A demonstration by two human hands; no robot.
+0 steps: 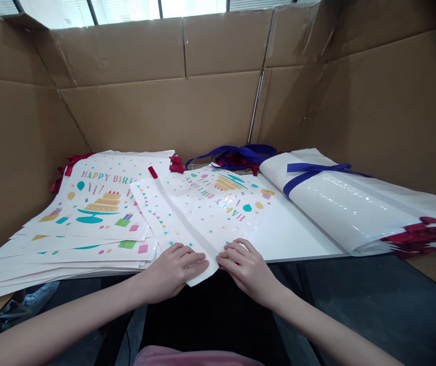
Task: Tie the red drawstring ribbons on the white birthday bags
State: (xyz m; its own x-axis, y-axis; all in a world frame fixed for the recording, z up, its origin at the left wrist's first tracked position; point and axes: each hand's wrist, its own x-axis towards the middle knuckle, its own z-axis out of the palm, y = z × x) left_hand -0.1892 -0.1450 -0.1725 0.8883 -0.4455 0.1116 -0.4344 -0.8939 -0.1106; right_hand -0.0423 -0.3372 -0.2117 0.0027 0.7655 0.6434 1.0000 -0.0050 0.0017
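Observation:
A white plastic bag (pixel 203 213) printed with "HAPPY BIRTHDAY", a cake and dots lies flat in front of me, its print turned away from me. My left hand (pixel 174 269) and my right hand (pixel 243 267) both pinch its near edge, fingers curled over the corner that hangs off the white board (pixel 298 234). A red ribbon (pixel 153 172) shows at the bag's far end.
A fanned stack of the same printed bags (pixel 88 213) lies on the left. On the right lies a folded bundle of white bags (pixel 355 208) tied with blue ribbon, red ribbons at its end. Loose blue ribbons (pixel 237 152) lie at the back. Cardboard walls (pixel 164 101) enclose the space.

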